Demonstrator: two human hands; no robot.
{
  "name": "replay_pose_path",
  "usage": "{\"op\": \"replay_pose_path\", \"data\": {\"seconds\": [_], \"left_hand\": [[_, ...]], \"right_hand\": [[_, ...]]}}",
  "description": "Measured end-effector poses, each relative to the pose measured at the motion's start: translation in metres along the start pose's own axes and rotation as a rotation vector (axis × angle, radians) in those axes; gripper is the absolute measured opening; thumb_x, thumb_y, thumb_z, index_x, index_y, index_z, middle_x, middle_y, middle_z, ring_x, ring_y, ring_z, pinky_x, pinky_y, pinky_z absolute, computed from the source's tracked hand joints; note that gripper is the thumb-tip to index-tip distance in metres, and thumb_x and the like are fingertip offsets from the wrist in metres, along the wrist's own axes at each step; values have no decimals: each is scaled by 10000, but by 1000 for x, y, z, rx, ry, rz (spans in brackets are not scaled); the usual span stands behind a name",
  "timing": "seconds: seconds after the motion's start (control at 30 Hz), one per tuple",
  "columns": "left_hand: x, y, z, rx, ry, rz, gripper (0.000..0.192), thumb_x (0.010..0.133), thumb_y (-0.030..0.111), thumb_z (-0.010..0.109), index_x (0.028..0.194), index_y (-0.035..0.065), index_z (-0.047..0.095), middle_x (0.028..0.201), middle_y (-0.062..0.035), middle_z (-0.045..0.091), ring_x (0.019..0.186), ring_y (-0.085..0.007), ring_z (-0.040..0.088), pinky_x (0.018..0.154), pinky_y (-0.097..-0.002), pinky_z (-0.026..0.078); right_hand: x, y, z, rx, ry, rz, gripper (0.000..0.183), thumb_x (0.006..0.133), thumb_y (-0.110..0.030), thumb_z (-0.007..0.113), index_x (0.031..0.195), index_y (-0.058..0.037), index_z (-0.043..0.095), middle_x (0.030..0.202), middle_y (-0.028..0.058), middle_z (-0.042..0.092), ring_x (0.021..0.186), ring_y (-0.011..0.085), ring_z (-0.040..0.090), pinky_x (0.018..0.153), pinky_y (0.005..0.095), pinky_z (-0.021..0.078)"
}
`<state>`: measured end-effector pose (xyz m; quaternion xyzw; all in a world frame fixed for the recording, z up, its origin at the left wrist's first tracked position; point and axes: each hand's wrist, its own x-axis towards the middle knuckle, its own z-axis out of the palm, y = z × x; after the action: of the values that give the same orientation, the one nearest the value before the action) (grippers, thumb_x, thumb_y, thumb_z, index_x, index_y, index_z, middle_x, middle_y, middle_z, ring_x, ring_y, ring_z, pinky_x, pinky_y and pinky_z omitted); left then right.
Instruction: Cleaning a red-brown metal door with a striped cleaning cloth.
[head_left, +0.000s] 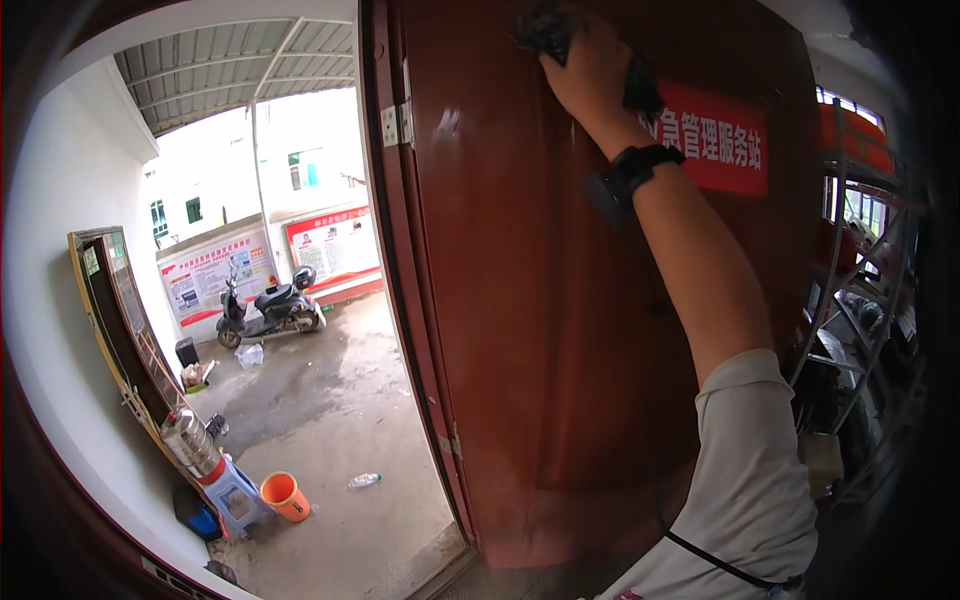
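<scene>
My right hand (592, 71) is raised to the upper part of a dark red-brown door (510, 300) and grips a crumpled dark cloth (544, 31). Part of the cloth shows above the fingers, and part hangs out beside the wrist. A black watch (637, 172) is on that wrist. Right of the hand, a red sign (724, 142) with white writing is fixed to the door, and the hand and cloth cover its left end. A metal hinge (397, 125) joins the door to its frame. My left hand is out of view.
Left of the door, an open doorway leads to a yard with a parked scooter (270, 307), an orange bucket (285, 496), a plastic bottle (365, 481) and a blue-grey plastic stool (236, 495). At the right stands a metal rack (840, 300) holding various items.
</scene>
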<state>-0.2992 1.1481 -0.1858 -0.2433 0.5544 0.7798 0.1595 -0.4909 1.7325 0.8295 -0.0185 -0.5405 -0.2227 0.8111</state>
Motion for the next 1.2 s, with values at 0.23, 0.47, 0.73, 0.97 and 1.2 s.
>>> {"op": "replay_pose_path", "data": {"seconds": [0.23,0.47,0.73,0.97,1.2], "left_hand": [[-5,14,34,-406,-245,-324,206,973,199,480,882,105,639,841,-48,668,800,-221,632,732,-385,486],[-11,20,65,-317,275,-483,117,928,192,537,961,85,569,887,-51,637,844,-229,640,731,-376,525],[-63,23,38,-447,318,-368,87,901,189,594,868,118,556,866,-40,626,841,-210,626,727,-369,504],[-125,7,-36,-454,484,-327,108,873,163,530,958,116,578,856,-29,620,817,-201,620,723,-367,489],[-156,-3,-91,-509,615,-384,170,875,139,502,1019,99,582,854,-35,624,795,-200,620,726,-371,490]], "right_hand": [[-65,-111,-14,197,-249,-315,705,765,-234,767,1397,-95,488,1301,121,527,1235,307,475,1004,482,362],[-221,-158,-77,304,-439,-343,664,789,-232,729,1406,-159,495,1311,97,534,1236,279,483,1000,499,349],[-516,-228,-244,290,-899,-881,555,962,-282,440,1504,-179,380,1467,48,460,1343,189,414,1081,444,302],[-551,-228,-269,508,-1160,-795,554,925,-242,489,1467,-149,422,1414,41,478,1330,191,426,1065,446,322],[-344,-179,-176,364,-806,-77,763,770,-68,662,1475,-265,449,1385,35,482,1267,258,471,1007,556,287]]}}
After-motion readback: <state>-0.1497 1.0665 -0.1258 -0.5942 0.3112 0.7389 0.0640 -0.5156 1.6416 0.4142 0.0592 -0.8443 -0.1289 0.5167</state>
